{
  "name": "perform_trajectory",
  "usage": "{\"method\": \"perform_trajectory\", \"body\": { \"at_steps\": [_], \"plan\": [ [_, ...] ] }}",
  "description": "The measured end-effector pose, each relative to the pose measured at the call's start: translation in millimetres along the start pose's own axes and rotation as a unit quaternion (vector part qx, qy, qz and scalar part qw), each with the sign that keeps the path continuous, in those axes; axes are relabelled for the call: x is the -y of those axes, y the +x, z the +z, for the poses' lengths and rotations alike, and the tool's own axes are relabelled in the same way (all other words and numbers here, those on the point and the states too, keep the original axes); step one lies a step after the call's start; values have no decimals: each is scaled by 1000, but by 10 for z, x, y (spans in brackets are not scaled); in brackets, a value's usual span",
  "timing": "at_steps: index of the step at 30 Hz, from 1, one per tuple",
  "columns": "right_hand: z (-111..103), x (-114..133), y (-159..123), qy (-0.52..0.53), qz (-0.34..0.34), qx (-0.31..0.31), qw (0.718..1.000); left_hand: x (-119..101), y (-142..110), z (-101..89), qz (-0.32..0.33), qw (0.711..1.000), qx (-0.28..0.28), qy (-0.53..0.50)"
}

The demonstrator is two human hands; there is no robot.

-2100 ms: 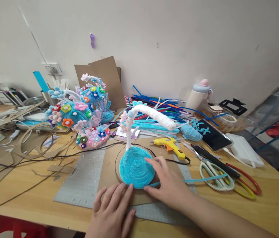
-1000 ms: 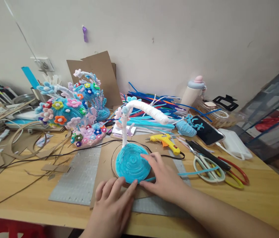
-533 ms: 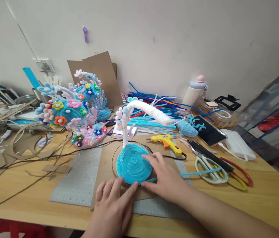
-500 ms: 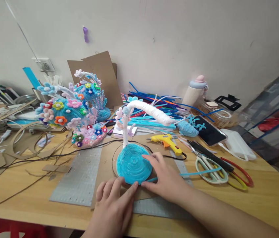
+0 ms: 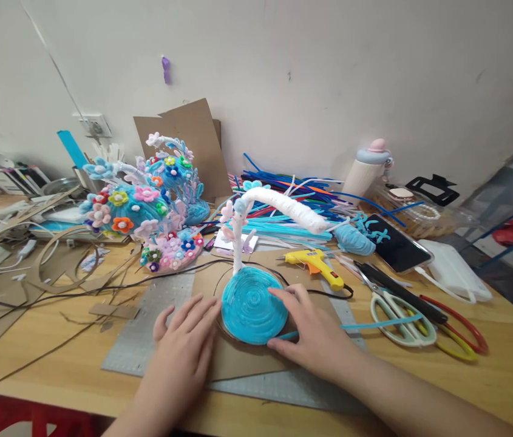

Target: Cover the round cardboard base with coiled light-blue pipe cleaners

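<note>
A round base [image 5: 252,309] covered in coiled blue pipe cleaner lies on cardboard in front of me. From its back edge rises a white wrapped stem [image 5: 237,243] that arches right, with small flowers at the bend. My right hand [image 5: 313,331] grips the right edge of the base, index finger on top and thumb at the lower rim. A blue pipe cleaner strip [image 5: 379,323] runs from that rim under the hand and out to the right. My left hand [image 5: 183,340] has its fingers stretched out by the base's left edge; it holds nothing.
A yellow glue gun [image 5: 315,264] lies behind my right hand. Scissors [image 5: 402,318], red-and-yellow-handled pliers [image 5: 461,321] and a phone [image 5: 397,243] are at the right. Flower-covered models [image 5: 133,209] stand at the left, pipe cleaners [image 5: 283,194] at the back. A black cord [image 5: 101,280] crosses the table.
My left hand has moved from the front rim of the base to its left side, its fingers now straighter. The right hand stays at the right edge. The whole view has shifted slightly.
</note>
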State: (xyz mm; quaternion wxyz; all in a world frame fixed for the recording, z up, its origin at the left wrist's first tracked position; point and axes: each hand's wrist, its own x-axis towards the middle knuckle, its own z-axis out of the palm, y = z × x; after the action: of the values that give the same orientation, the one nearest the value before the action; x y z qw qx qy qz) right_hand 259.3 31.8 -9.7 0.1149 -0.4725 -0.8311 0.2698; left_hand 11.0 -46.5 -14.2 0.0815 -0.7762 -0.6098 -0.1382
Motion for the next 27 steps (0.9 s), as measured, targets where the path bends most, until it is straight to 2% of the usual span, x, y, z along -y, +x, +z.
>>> {"method": "perform_trajectory", "body": {
  "at_steps": [6,9,19,24,27],
  "plan": [
    [-12,7,6,-2,5,3,1000,128,157,-153,114,991,63,11],
    [-9,7,9,-6,8,4,1000,121,178,-160,128,989,75,9],
    [8,-6,7,1,2,-4,1000,83,101,-68,92,993,80,-5],
    [3,-15,-3,-5,4,-5,1000,123,-75,-13,-9,1000,-6,7],
    [12,-18,-1,-5,1,-8,1000,72,-156,38,4,1000,-25,2]
  ]
}}
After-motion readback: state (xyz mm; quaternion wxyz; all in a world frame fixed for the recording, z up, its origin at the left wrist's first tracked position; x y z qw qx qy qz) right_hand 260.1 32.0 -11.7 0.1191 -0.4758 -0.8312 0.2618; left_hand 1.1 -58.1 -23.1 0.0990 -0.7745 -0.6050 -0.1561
